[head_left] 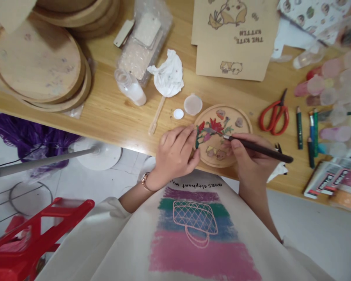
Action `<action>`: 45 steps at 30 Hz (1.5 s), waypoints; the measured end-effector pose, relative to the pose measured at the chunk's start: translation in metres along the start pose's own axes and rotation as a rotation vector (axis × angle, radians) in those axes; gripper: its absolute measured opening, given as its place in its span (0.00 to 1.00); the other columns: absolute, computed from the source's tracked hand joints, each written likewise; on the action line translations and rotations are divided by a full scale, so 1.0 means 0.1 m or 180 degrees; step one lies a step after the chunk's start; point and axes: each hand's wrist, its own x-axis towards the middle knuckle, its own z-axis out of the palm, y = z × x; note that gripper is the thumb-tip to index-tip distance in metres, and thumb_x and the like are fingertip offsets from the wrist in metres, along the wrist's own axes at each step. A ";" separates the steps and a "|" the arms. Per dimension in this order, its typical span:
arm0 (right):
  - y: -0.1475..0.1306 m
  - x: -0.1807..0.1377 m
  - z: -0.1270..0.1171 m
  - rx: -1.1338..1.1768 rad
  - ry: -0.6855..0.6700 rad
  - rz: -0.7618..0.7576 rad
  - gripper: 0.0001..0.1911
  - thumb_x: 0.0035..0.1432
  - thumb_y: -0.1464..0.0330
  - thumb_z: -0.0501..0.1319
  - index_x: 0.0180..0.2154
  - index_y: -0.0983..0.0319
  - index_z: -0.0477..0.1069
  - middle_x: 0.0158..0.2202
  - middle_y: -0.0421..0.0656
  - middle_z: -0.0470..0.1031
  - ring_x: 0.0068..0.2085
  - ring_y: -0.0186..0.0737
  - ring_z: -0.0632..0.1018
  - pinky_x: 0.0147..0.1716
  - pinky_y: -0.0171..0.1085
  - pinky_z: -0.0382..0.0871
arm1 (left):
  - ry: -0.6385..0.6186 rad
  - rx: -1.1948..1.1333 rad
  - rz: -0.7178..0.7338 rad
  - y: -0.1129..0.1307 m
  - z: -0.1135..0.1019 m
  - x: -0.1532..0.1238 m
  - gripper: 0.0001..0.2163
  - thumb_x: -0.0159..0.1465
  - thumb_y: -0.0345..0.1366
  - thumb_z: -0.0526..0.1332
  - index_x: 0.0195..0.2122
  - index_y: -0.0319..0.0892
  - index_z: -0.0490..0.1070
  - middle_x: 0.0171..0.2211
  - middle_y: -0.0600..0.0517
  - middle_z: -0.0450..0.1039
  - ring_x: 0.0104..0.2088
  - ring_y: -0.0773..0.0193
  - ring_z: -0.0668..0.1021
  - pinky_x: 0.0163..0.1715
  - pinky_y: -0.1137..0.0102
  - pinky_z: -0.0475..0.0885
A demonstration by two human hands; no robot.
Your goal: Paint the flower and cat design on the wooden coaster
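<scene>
Gripping the tool (260, 149), my right hand (254, 159) needs light pressure on the plate (230, 112) beneath; left hand (174, 150), hold unclear.

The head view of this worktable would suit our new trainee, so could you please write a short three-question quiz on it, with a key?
1. Which hand holds the dark-handled tool?
2. True or false: the red-handled scissors lie on the table, apart from the round wooden plate.
3. Pick one. The left hand is:
A) holding the scissors
B) at the edge of the plate
C) gripping a clear bottle

Key:
1. The right hand.
2. True.
3. B.
</scene>
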 end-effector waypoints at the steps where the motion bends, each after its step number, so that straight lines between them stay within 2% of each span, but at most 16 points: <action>1: 0.00 0.00 0.00 0.0008 0.0000 0.0025 0.07 0.53 0.70 0.70 0.36 0.54 0.80 0.32 0.38 0.81 0.28 0.34 0.80 0.25 0.33 0.77 | 0.0000 -0.0016 0.0000 0.00 0.00 0.00 0.18 0.63 0.37 0.60 0.52 0.35 0.72 0.48 0.41 0.80 0.48 0.51 0.79 0.45 0.60 0.70; 17: 0.01 -0.04 -0.04 0.0029 -0.0137 0.0217 0.07 0.55 0.69 0.70 0.37 0.53 0.80 0.35 0.38 0.81 0.29 0.34 0.81 0.29 0.34 0.79 | -0.0028 -0.0048 0.0005 -0.01 0.01 -0.02 0.20 0.62 0.36 0.61 0.55 0.36 0.70 0.49 0.40 0.79 0.49 0.50 0.78 0.46 0.59 0.69; 23: -0.01 -0.03 -0.06 -0.0102 -0.0108 0.0075 0.08 0.55 0.69 0.70 0.37 0.51 0.80 0.35 0.38 0.81 0.33 0.35 0.82 0.31 0.34 0.81 | -0.0010 -0.0033 0.0035 -0.01 0.01 -0.02 0.19 0.62 0.36 0.61 0.53 0.34 0.71 0.49 0.39 0.80 0.48 0.50 0.78 0.46 0.59 0.70; 29: -0.02 -0.03 -0.06 -0.0059 -0.0095 0.0143 0.08 0.55 0.69 0.70 0.38 0.50 0.80 0.35 0.38 0.81 0.30 0.36 0.81 0.30 0.35 0.81 | -0.0090 -0.0087 -0.0009 -0.01 0.01 -0.03 0.21 0.63 0.37 0.60 0.56 0.36 0.69 0.51 0.40 0.79 0.49 0.50 0.77 0.46 0.58 0.69; 45: 0.00 -0.03 -0.06 -0.0049 -0.0150 0.0138 0.06 0.55 0.67 0.69 0.38 0.52 0.79 0.34 0.38 0.81 0.31 0.36 0.81 0.29 0.35 0.79 | 0.0018 -0.0051 0.0024 -0.01 0.02 -0.03 0.19 0.62 0.36 0.61 0.53 0.34 0.71 0.49 0.39 0.79 0.49 0.50 0.77 0.46 0.59 0.70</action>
